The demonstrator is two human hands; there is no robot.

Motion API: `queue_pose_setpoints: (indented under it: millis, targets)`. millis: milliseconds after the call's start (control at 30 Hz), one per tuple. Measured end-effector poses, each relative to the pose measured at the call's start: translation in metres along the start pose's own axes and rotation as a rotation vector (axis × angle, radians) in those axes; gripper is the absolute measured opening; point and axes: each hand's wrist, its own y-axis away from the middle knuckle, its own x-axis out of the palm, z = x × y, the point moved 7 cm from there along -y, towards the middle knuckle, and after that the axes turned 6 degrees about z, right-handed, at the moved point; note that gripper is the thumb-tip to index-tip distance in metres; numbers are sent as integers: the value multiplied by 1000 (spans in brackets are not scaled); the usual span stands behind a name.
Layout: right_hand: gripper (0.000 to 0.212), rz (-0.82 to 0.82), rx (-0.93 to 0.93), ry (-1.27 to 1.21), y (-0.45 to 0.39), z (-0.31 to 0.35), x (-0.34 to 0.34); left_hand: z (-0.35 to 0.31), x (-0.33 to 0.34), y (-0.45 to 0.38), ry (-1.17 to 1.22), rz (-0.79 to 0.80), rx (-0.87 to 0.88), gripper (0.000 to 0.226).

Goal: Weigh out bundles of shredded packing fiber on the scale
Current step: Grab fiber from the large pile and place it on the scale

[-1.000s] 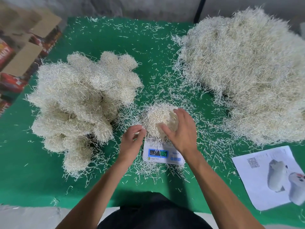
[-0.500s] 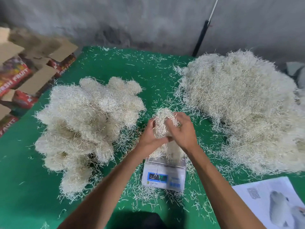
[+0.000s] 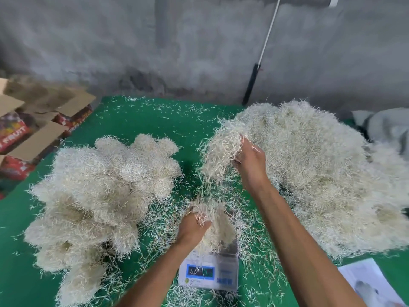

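Head view: the right hand (image 3: 251, 161) is gripping a loose tuft of fiber (image 3: 221, 149) with curled fingers, up beside the big heap (image 3: 321, 169), beyond the scale (image 3: 209, 271). The left hand (image 3: 191, 227), nearer, is clutching the pale, shaggy bundle (image 3: 218, 227) sitting on the scale, near the weighed bundles (image 3: 99, 191).

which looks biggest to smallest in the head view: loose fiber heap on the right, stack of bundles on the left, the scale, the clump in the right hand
1. loose fiber heap
2. stack of bundles
3. and 4. clump in the right hand and scale: they look alike, and the scale is partly covered, so unranked.
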Motion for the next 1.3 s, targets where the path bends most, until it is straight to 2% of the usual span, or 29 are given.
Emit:
queue_pose_setpoints:
  millis: [100, 200, 300, 333, 400, 433, 467, 500, 533, 567, 633, 667, 733, 833, 933, 1100, 1200, 1300]
  targets:
    - [30, -28, 74, -51, -14, -20, -9, -3, -9, -1, 3, -36, -27, 72]
    - [33, -82, 210, -6, -23, -61, -23, -32, -33, -2, 92, -103, 117, 72]
    - [46, -34, 405, -72, -22, -100, -26, -74, -52, -4, 253, -92, 228, 69]
    - [45, -25, 457, -113, -20, -107, -28, -85, -55, -5, 278, -77, 246, 65]
    - [34, -18, 536, -223, -19, -111, -42, -98, -60, -8, 268, -87, 277, 54]
    - [19, -19, 541, -274, -22, -108, -54, -100, -58, -12, 259, -100, 285, 49]
    - [9, -34, 512, -333, -26, -100, -65, -97, -60, -13, 257, -111, 287, 47]
    - [9, -71, 478, -389, -33, -93, -81, -91, -59, -13, 248, -105, 283, 48]
    - [11, -121, 433, -458, -39, -86, -100, -86, -55, -15, 227, -86, 276, 51]
    - [21, -175, 383, -539, -43, -80, -117, -80, -48, -16, 198, -64, 266, 53]
    - [57, -271, 319, -723, -45, -88, -147, -67, -36, -15, 140, -39, 255, 53]
    - [67, -298, 334, -765, -42, -97, -156, -61, -31, -14, 110, -47, 260, 51]
    - [74, -319, 464, -684, -24, -129, -164, -54, -26, -13, 67, -77, 278, 48]
    - [67, -348, 604, -433, 8, -178, -165, -47, -23, -8, 96, -72, 279, 47]
    - [56, -339, 613, -244, 35, -203, -155, -40, -25, 0, 97, -84, 281, 46]
    - [46, -228, 605, -235, 66, -224, -126, -19, -37, 11, 90, -124, 228, 54]
    - [32, -204, 612, -144, 81, -226, -112, -1, -39, 19, 97, -114, 174, 59]
    - [34, -199, 623, -104, 90, -230, -100, 15, -40, 27, 89, -116, 151, 58]
